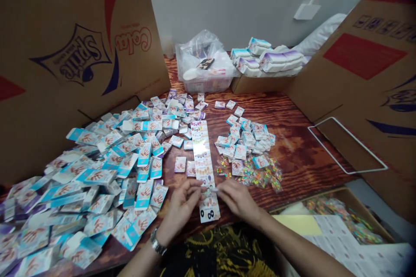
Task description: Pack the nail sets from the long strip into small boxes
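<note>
My left hand (180, 207), with a metal wristwatch (157, 242) on its wrist, and my right hand (237, 199) meet over a long printed paper strip (203, 160). Between their fingertips is a small clear packet (208, 191), partly hidden by my fingers. The strip lies lengthwise on the wooden table (286, 112), and its lower end reaches under my hands. To my left spreads a large heap of flat blue-and-white cartons (97, 177) with a hand picture. A smaller heap of cartons (243, 143) lies to my right, beside scattered shiny multicoloured packets (250, 174).
Printed cardboard panels (71, 43) stand along the left and right (360, 60) table sides. A plastic bag (203, 65) and stacked white packs (269, 60) sit at the back. A white wire frame (344, 147) lies right; a box of shiny packets and papers (344, 225) sits front right.
</note>
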`<state>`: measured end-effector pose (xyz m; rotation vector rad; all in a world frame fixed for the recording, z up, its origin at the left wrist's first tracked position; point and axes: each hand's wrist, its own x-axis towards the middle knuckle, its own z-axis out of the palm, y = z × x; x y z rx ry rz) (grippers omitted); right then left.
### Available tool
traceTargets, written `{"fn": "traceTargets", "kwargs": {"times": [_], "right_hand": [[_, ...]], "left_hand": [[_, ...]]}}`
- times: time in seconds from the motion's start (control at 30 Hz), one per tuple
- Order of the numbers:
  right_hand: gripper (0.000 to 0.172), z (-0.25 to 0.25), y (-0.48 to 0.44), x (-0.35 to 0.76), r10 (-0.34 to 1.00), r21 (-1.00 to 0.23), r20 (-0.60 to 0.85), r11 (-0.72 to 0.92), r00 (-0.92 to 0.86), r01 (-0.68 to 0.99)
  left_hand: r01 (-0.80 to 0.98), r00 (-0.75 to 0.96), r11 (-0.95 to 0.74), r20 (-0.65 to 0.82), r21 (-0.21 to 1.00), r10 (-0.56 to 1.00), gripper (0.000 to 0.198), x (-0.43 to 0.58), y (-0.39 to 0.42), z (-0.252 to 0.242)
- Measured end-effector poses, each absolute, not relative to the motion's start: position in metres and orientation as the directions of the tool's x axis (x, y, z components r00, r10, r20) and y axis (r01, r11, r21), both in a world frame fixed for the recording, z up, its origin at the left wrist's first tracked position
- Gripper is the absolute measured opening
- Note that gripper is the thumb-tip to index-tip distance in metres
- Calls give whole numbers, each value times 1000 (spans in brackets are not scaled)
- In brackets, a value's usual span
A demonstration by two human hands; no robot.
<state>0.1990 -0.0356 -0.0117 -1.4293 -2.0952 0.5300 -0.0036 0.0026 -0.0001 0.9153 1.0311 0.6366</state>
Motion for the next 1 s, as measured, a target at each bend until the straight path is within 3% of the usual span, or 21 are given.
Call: {"fn": "traceTargets", "kwargs": {"times": [0.07, 0.13, 0.27, 0.37, 0.5, 0.57, 0.63, 0.73, 0.8, 0.9, 1.0], "right_hand": [[20, -15, -28, 210, 990, -669, 104, 144, -100, 729], [21, -18, -15, 218, 998, -644, 26, 62, -59, 762], [29, -26, 12, 220, 982, -448, -100, 98, -159, 888], [31, -30, 22, 218, 973, -383, -141, 115, -181, 917], [27, -31, 20, 218, 970, -326, -130, 152, -203, 933], [22, -31, 15, 221, 972, -299, -97, 175, -213, 938], [20, -30, 10, 225, 973, -307, -61, 194, -223, 932], [23, -27, 4, 232, 983, -375, 12, 174, -183, 910], [28, -24, 3, 234, 986, -417, 72, 169, -153, 893], [28, -16, 4, 230, 972, -434, 161, 228, -174, 872], [23, -3, 5, 220, 946, -444, 231, 311, -228, 840]], "left_hand": [[-40, 371, 474, -427, 880, 824, 32, -7, 7, 2], [-48, 356, 468, -422, 883, 834, 33, -8, 10, 4], [-37, 365, 453, -410, 891, 836, 33, -7, 11, 5], [6, 342, 397, -375, 918, 861, 29, -11, 8, 3], [279, 252, 55, -128, 959, 959, 20, -33, 15, 2], [509, 184, -124, 33, 851, 982, 22, -51, 25, 4], [711, 144, -221, 170, 668, 975, 26, -71, 38, 5], [908, 160, -237, 237, 346, 958, 29, -94, 61, 5], [956, 148, -203, 247, 214, 958, 34, -100, 78, 5], [960, 151, -202, 250, 194, 956, 45, -97, 104, 4], [921, 126, -188, 197, 341, 972, 48, -90, 124, 6]]}}
